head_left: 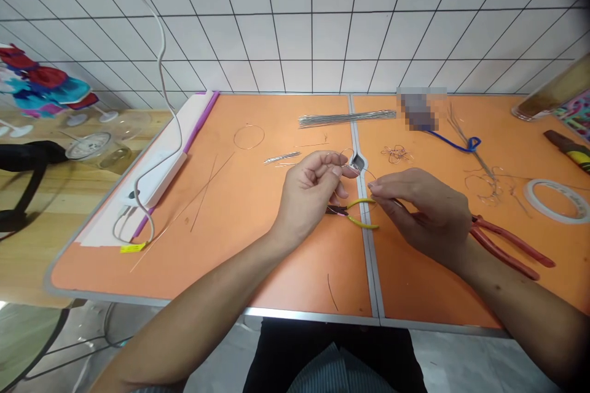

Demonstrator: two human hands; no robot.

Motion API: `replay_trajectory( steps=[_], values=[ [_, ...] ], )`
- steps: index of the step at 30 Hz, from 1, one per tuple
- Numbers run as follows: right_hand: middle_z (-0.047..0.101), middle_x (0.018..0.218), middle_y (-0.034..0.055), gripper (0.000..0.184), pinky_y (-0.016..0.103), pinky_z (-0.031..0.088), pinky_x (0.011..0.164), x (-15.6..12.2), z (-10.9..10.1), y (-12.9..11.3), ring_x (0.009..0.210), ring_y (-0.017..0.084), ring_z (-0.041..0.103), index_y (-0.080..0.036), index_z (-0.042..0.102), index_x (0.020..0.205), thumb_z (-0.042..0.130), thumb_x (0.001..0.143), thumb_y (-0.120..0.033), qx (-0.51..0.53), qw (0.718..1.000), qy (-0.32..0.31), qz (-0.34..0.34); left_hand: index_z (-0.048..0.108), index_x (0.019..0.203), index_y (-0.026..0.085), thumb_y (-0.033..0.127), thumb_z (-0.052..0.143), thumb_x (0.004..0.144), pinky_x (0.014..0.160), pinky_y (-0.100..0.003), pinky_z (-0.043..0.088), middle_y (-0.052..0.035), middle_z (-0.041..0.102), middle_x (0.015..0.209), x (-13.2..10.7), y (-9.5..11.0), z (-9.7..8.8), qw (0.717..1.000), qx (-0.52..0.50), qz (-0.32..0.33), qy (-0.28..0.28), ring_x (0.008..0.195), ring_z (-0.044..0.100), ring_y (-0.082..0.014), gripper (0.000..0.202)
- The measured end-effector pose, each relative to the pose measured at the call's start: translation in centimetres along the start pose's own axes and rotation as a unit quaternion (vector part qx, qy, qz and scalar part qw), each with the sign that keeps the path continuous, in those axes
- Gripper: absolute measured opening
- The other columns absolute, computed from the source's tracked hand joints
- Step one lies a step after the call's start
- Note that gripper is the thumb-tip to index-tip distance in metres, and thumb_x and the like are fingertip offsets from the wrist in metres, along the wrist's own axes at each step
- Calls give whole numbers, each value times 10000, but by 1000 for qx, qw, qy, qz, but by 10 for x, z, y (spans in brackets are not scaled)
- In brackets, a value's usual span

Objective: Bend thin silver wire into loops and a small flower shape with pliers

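Observation:
My left hand [318,181] is pinched around a thin wire [346,167], part of which curves up in a small loop beyond the fingertips. To its right, my right hand [417,209] has thumb and fingers pressed together on the wire's other end, which bends between the two hands. Yellow-handled pliers [362,221] lie on the orange table beneath and between the hands, their dark jaws partly under my left hand. Red-handled pliers [511,249] rest beside my right wrist, their head hidden behind it.
A bundle of straight wires [345,118] lies at the back, with shorter pieces [282,158] nearer. Tangled wire [396,153], a white tape ring [557,201] and a blue tie [449,140] are on the right. A power strip [159,178] with a cable stands left. A metal seam [369,258] divides the table.

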State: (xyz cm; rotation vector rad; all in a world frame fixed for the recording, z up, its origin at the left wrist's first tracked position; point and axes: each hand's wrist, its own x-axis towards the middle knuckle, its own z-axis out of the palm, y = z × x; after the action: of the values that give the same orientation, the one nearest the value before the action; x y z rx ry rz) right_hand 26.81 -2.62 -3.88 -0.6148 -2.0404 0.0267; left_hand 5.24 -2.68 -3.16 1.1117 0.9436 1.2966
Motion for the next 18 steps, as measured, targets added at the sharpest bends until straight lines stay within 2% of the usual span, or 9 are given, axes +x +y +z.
replay_trajectory(
  steps=[4, 6, 9, 13, 18],
  values=[
    [834, 964, 3, 273, 323, 587, 686, 1, -1, -4, 853, 177, 786, -294, 780, 1073, 787, 943, -54, 27, 994, 36, 103, 759, 1070, 178, 247, 693, 960, 565, -214, 564, -72, 843, 981, -1, -1, 1, 1000, 5, -20, -10, 632, 674, -99, 146],
    [834, 960, -8, 233, 341, 593, 708, 0, -1, -4, 852, 182, 777, -312, 795, 1050, 806, 951, -102, 43, 987, 57, 147, 766, 1055, 177, 237, 693, 940, 560, -213, 556, -65, 837, 943, -1, -2, 1, 999, 9, -31, -16, 624, 665, -99, 149],
    [826, 928, -7, 147, 368, 617, 758, -1, -1, -3, 854, 196, 783, -318, 814, 1022, 825, 966, -182, 56, 973, 78, 209, 770, 1022, 177, 235, 704, 918, 523, -208, 521, -54, 827, 893, -2, -3, 0, 999, 15, -43, -29, 580, 624, -92, 136],
    [828, 903, 10, 45, 365, 645, 725, 3, 0, -3, 832, 208, 800, -301, 825, 997, 852, 965, -285, 83, 955, 92, 268, 753, 935, 172, 273, 737, 907, 483, -209, 485, -56, 816, 824, 0, -4, 0, 997, 8, -67, -39, 519, 581, -86, 107],
    [841, 897, 31, 155, 377, 704, 752, 8, 2, 1, 825, 221, 819, -276, 816, 975, 878, 941, -414, 143, 933, 97, 316, 737, 869, 170, 299, 784, 867, 455, -213, 495, -76, 821, 812, 2, -5, 1, 993, -9, -109, -43, 512, 617, -104, 137]
  ],
)
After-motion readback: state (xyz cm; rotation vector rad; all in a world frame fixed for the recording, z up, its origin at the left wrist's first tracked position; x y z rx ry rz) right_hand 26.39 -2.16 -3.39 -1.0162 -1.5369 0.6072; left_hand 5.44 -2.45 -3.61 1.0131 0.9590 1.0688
